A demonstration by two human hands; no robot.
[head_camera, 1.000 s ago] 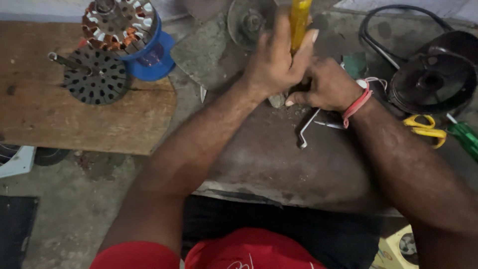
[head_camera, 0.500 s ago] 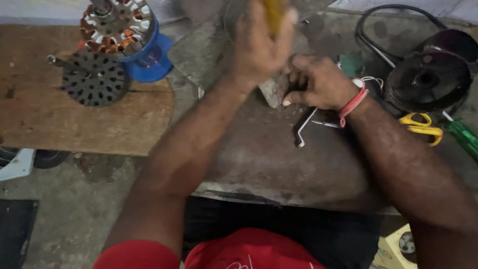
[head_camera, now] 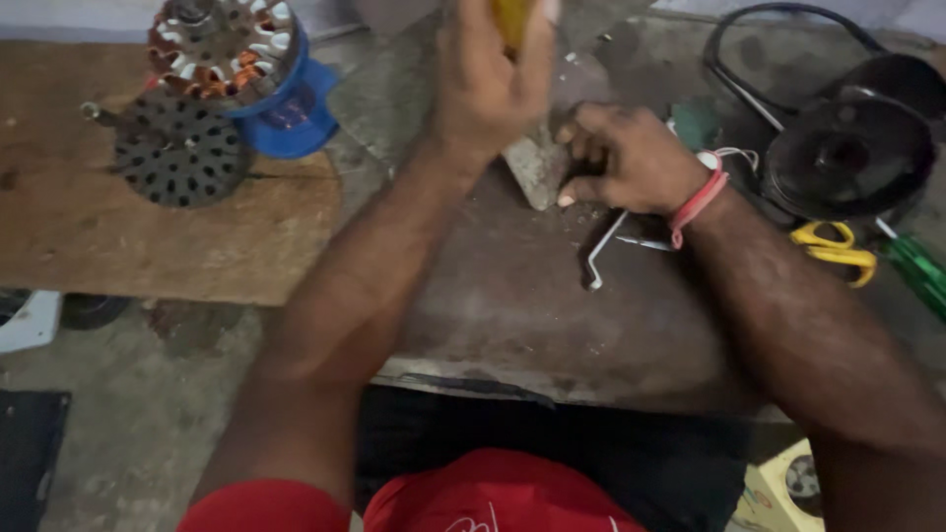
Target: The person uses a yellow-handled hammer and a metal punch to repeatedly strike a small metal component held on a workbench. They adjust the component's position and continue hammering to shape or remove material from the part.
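My left hand [head_camera: 488, 84] is raised at the top of the view, fingers wrapped around a yellow tool handle [head_camera: 514, 18] whose upper end leaves the frame. Just below and to the right, my right hand [head_camera: 631, 158], with a red band on the wrist, is closed on a small grey wedge-shaped metal part [head_camera: 537, 167] resting on a dark stone slab [head_camera: 512, 305]. What the right fingers grip beneath them is hidden. A bent metal hex key [head_camera: 603, 251] lies on the slab by the right wrist.
A wooden board [head_camera: 148, 236] at left carries a copper-wound motor stator in a blue housing [head_camera: 241, 59] and a perforated black disc [head_camera: 177, 148]. At right sit a black round motor cover [head_camera: 847, 158], yellow-handled scissors [head_camera: 836, 246] and a green-handled screwdriver [head_camera: 916, 271].
My left hand has lifted with the yellow handle toward the top edge. My right hand stays on the grey part.
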